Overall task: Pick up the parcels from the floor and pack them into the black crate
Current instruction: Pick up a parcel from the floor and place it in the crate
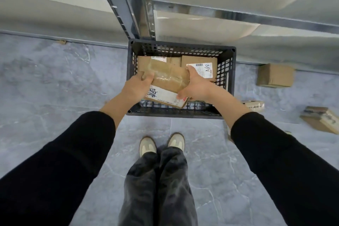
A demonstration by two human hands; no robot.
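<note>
Both hands are on one parcel right now: the left hand (139,84) grips its left end with the fingers curled over the top edge, and the right hand (194,86) clamps the right end, thumb on the near side. It's a taped cardboard parcel (169,80) with a white label with handwriting on it, tilted and held over the open top of the black crate (230,79), around the near half of it.

The crate sits on the grey marbled floor (55,88), its far wall right up against the foot of a grey metal shelving unit (128,5). Inside the crate I count two more cardboard boxes lying flat along the far wall: one on the left (145,62), and one on the right with a label reading "A68" (200,62).

Three parcels are in plain view on the floor to the right of the crate: a brown box (275,75) near the shelf base, a flat one (254,104) just beside the crate's near right corner, and another (321,119) further out toward the right edge.

Black sleeves, dark trousers, two pale sneakers (147,146) standing just short of the crate.
</note>
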